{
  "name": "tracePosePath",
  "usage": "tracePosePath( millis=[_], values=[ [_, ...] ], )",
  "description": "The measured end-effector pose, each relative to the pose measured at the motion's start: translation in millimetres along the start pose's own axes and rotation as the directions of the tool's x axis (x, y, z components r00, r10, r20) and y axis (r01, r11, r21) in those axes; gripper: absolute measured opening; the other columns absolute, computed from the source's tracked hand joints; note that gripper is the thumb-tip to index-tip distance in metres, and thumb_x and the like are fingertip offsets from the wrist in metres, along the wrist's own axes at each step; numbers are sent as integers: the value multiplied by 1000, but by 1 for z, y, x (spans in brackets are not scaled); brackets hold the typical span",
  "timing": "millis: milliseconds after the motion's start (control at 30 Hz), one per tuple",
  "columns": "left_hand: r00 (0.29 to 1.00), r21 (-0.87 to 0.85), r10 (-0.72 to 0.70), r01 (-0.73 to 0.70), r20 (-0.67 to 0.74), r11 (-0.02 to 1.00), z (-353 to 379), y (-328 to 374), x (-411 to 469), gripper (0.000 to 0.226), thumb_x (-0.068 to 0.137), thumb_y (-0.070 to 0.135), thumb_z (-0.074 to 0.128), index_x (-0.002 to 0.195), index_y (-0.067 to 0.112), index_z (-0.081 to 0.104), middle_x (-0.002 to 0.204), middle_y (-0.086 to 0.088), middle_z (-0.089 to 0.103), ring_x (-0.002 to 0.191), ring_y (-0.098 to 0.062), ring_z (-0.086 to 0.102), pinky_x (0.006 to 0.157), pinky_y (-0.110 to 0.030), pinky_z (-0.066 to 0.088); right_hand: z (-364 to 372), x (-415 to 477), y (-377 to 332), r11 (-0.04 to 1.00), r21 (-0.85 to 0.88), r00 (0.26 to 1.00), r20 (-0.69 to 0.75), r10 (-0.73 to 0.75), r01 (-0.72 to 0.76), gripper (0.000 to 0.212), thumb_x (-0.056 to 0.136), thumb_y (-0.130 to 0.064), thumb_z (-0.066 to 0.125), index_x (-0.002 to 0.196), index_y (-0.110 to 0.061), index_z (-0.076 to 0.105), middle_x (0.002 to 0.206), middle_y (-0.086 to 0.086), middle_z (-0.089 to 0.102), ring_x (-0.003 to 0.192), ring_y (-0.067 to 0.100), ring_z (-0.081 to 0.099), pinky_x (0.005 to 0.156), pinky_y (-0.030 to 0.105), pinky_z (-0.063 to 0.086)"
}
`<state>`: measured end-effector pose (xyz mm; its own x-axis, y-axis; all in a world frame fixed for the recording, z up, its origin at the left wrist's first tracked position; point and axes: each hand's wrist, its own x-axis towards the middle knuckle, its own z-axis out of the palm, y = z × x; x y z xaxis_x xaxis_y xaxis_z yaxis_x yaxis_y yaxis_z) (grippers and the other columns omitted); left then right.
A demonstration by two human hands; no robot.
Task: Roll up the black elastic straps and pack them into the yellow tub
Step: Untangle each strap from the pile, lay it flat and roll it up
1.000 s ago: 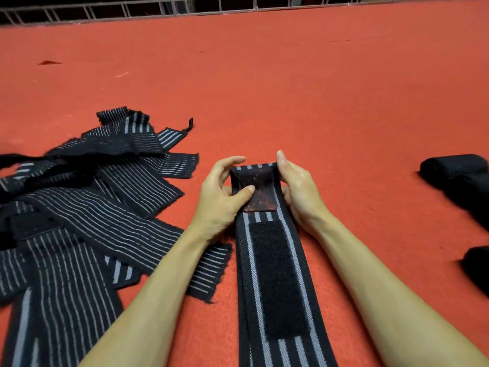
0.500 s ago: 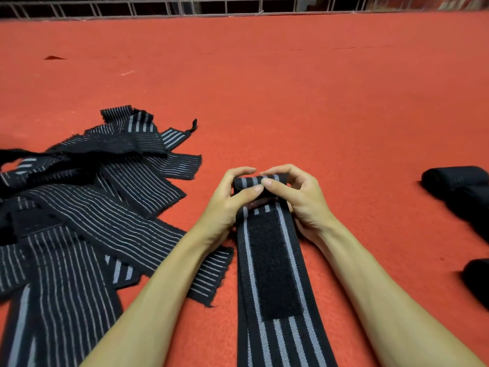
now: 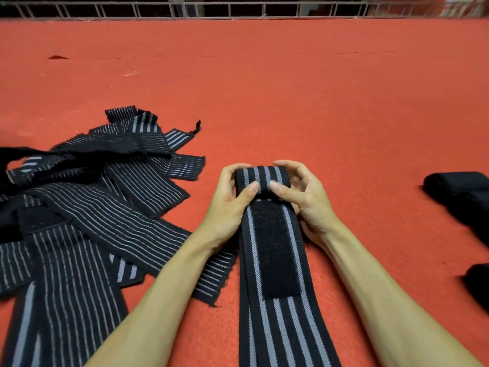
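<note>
A black elastic strap (image 3: 277, 308) with grey stripes and a black hook-and-loop patch lies lengthwise on the red mat, running toward me. Its far end is curled into a small roll (image 3: 262, 178). My left hand (image 3: 232, 205) grips the roll's left side, thumb pressing on top. My right hand (image 3: 301, 200) grips the right side, thumb on top as well. A heap of unrolled striped straps (image 3: 87, 205) lies to the left. The yellow tub is not in view.
Rolled black straps (image 3: 460, 192) lie at the right edge, with another dark bundle (image 3: 479, 284) below them. The red mat (image 3: 264, 83) stretches far ahead to a metal railing (image 3: 238, 9) at the back.
The flat far end of the strap has been folded over and rolled toward me into a small roll. Both hands have moved with it, thumbs now on top.
</note>
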<state>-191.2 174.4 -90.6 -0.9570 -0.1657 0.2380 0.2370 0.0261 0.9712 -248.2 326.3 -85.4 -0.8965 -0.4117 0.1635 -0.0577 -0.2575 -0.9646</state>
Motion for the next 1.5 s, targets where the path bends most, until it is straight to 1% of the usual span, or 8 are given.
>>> tracePosePath(
  millis=[233, 400, 633, 800, 967, 1100, 1200, 1500],
  values=[
    [994, -3, 111, -110, 17, 994, -1, -1, 0, 32, 87, -1, 61, 108, 23, 55, 103, 3, 58, 96, -10, 56, 84, -28, 50, 11, 3, -1, 979, -171, 992, -86, 93, -107, 60, 82, -69, 54, 102, -13, 66, 106, 13, 71, 103, 29, 67, 92, 44, 51],
    [997, -45, 73, -72, 12, 996, 3, 0, -2, 36, 85, -11, 56, 103, 20, 55, 109, 2, 59, 100, -9, 56, 88, -26, 47, 15, 0, 4, 951, -298, 991, -129, 45, -82, 34, 99, -46, 40, 99, -15, 56, 88, -10, 60, 67, -14, 55, 66, 9, 42],
    [997, -105, -78, 79, 8, 991, 10, 2, -3, 46, 74, 43, 70, 114, 35, 48, 106, -1, 59, 96, -12, 61, 84, -32, 51, 23, -6, 0, 981, -193, 993, -112, -45, 23, 6, 101, -14, 44, 106, -15, 46, 91, -6, 50, 70, -7, 49, 66, 8, 40],
    [984, -178, -180, 177, 1, 968, 15, 4, -3, 43, 84, 61, 58, 109, 30, 44, 100, 7, 61, 89, 1, 63, 91, -33, 50, 25, -10, -4, 962, -182, 975, -61, -215, 201, 30, 77, -14, 40, 106, -21, 41, 99, -5, 45, 73, -7, 47, 69, 10, 40],
    [969, -199, -249, 244, -1, 949, 17, 3, -6, 37, 90, 42, 55, 116, 18, 44, 106, 0, 61, 93, -4, 65, 91, -30, 51, 24, -12, -3, 950, -204, 964, -70, -257, 238, 39, 73, -8, 38, 111, -19, 39, 102, -7, 43, 76, -7, 46, 72, 10, 39],
    [975, -100, -223, 222, 0, 970, 9, 3, -1, 68, 81, 48, 66, 130, 5, 48, 121, -18, 64, 109, -27, 64, 94, -39, 52, 25, -11, 0, 955, -223, 973, -76, -216, 194, 37, 75, -15, 41, 110, -27, 42, 111, -2, 42, 90, 9, 44, 80, 22, 41],
    [982, -102, -185, 181, -29, 978, 8, 6, -2, 62, 84, 34, 72, 130, 3, 46, 113, -11, 65, 99, -15, 65, 84, -28, 52, 27, -7, 2, 963, -225, 974, -136, -183, 149, 28, 82, -38, 48, 109, -30, 46, 113, 3, 44, 98, 14, 45, 89, 33, 41],
    [998, 22, 22, -21, -51, 1000, -1, 4, -2, 43, 83, 23, 68, 118, 38, 49, 121, -8, 53, 109, -22, 59, 94, -43, 51, 25, -5, 3, 966, -260, 985, -159, -60, 17, 18, 99, -41, 44, 108, -28, 52, 102, -12, 61, 84, -9, 59, 78, 13, 45]
  ],
)
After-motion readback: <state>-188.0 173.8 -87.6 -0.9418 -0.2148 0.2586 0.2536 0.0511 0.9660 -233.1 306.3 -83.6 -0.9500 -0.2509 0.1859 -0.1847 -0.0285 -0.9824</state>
